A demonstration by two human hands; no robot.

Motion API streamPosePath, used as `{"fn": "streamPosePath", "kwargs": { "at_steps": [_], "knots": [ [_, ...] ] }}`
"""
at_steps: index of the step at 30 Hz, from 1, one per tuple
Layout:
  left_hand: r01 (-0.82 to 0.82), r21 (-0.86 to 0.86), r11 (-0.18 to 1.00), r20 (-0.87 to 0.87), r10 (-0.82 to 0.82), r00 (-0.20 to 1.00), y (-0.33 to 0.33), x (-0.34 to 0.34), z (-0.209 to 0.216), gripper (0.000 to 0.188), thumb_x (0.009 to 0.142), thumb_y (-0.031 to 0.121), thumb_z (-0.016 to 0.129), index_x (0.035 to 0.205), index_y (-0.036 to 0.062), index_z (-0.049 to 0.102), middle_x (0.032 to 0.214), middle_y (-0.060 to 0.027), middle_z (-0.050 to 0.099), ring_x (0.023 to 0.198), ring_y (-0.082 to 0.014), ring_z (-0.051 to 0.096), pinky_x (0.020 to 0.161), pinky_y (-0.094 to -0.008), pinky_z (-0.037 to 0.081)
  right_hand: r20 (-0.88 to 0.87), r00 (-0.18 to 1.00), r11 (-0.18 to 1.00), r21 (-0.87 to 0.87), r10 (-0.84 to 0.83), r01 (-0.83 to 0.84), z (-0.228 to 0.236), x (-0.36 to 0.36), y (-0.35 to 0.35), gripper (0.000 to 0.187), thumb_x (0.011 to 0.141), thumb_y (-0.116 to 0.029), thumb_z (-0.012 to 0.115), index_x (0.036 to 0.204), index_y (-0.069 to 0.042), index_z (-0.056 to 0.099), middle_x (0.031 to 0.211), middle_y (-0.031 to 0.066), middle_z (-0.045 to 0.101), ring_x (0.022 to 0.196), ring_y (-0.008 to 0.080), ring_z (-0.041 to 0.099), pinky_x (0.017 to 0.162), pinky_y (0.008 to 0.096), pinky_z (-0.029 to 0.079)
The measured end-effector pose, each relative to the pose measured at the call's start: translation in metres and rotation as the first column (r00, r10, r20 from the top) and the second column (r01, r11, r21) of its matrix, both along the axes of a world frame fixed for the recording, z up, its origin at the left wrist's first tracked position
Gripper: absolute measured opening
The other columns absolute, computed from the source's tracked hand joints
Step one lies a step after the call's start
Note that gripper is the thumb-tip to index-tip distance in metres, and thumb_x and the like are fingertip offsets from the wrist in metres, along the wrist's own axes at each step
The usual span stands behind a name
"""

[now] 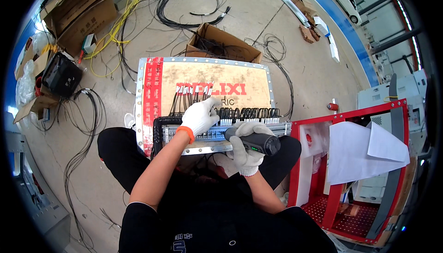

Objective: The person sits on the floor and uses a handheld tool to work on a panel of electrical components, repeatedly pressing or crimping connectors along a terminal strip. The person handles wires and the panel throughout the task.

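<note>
My left hand (200,115), in a white glove with an orange cuff, is closed with fingertips bent in among black wires; what they pinch is hidden. My right hand (245,154), also gloved, wraps round a dark cordless screwdriver (262,143) with small green lights. The tool's front end points left over a terminal strip (210,135) on a metal rail. Looped black wires (251,113) run along the strip's far side. Beyond my left hand, several loose wire ends with white marker sleeves (196,89) fan out on a metal-edged cardboard-topped case (168,75).
An open cardboard box (221,45) with black cables stands behind the case. At right is a red metal frame (295,170) with white paper (355,154) over it. Yellow cable (115,36), black cable bundles (85,151) and cardboard boxes (85,22) lie to the left.
</note>
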State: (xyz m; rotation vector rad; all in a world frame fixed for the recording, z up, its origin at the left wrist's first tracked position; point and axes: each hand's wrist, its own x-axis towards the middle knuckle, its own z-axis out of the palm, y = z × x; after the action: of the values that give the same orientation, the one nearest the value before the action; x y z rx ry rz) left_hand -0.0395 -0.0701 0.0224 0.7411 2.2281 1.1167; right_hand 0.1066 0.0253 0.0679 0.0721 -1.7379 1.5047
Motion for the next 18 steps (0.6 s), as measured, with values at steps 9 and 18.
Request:
{"fn": "streamPosePath", "kwargs": {
  "at_steps": [9, 18],
  "knots": [
    [0.024, 0.031, 0.999, 0.026, -0.025, 0.999, -0.0009, -0.0012, -0.0035, 0.050, 0.081, 0.016, 0.070, 0.131, 0.0178, 0.064, 0.083, -0.0068, 0.070, 0.076, -0.0241, 0.068, 0.073, -0.0369, 0.053, 0.009, 0.995, 0.995, -0.025, 0.100, -0.100, 0.0016, -0.0021, -0.0024, 0.060, 0.078, 0.014, 0.072, 0.123, -0.011, 0.041, 0.103, 0.0113, 0.056, 0.091, 0.0215, 0.061, 0.085, 0.0407, 0.055],
    [0.018, 0.023, 1.000, 0.000, -0.018, 1.000, -0.0013, 0.0002, -0.0055, 0.048, 0.081, 0.017, 0.070, 0.129, 0.0171, 0.065, 0.081, -0.0059, 0.070, 0.075, -0.0235, 0.068, 0.073, -0.0369, 0.054, 0.028, 0.993, 0.994, -0.010, 0.111, -0.111, 0.0043, -0.0022, -0.0053, 0.058, 0.081, 0.012, 0.072, 0.123, -0.012, 0.040, 0.102, 0.0108, 0.055, 0.089, 0.0212, 0.060, 0.084, 0.0400, 0.055]
  ]
}}
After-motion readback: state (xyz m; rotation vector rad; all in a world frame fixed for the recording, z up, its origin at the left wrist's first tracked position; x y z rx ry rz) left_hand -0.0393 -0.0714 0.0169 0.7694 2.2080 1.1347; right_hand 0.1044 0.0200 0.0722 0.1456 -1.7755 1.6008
